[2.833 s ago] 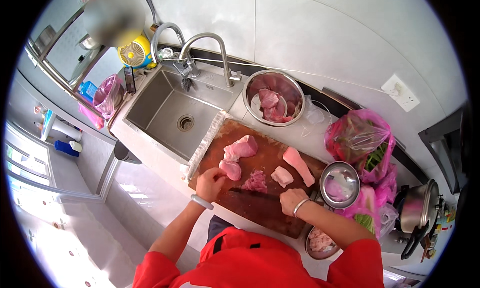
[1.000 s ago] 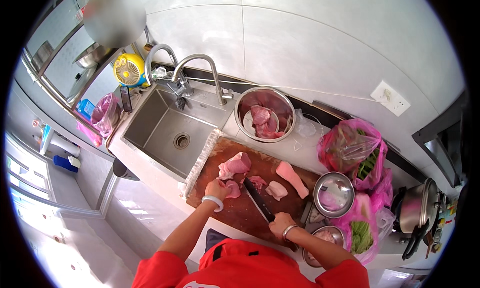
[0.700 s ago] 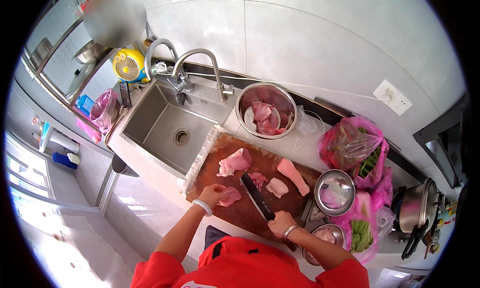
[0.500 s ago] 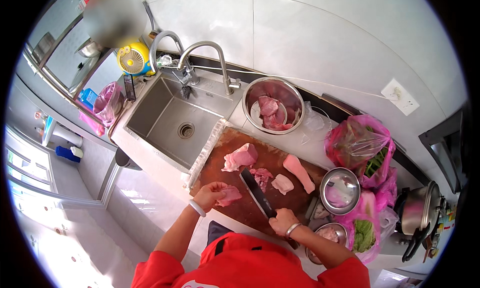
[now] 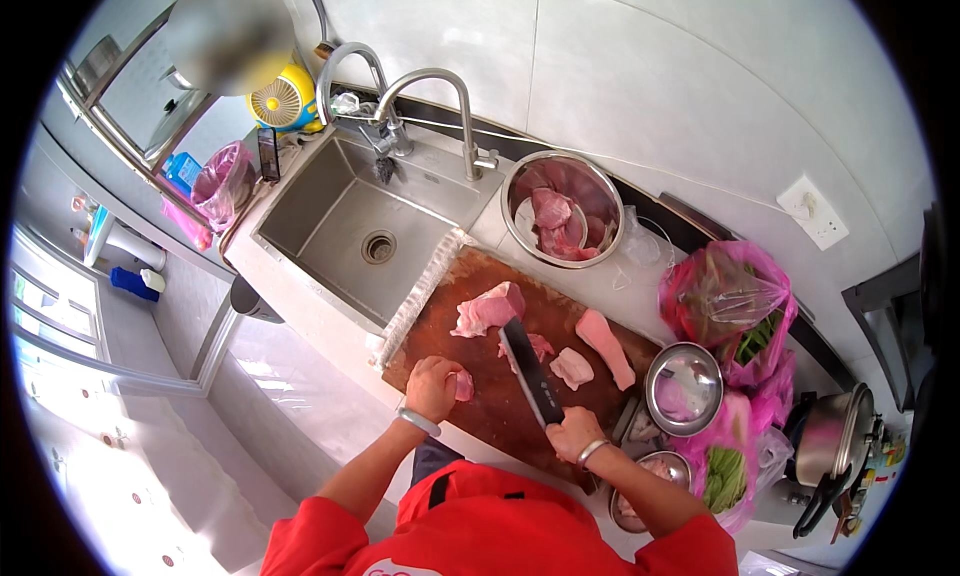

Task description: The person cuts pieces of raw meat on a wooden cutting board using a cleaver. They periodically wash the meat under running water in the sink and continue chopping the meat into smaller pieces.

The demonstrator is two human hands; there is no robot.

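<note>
Left hand pinches a meat piece; right hand grips the cleaver, apparently raised; wet meat could slip toward its blade.

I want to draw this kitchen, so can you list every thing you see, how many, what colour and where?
cutting board: 1, brown, beside sink
raw meat pieces: several, pink, on board
cleaver: 1, dark, over board
sink: 1, steel, left
taps: 2, silver, behind sink
meat bowl: 1, steel, behind board
small bowls: 2, steel, right
bags: several, pink, right
pot: 1, steel, far right
fan: 1, yellow, windowsill
left hand: holds small meat piece
right hand: grips cleaver
</note>
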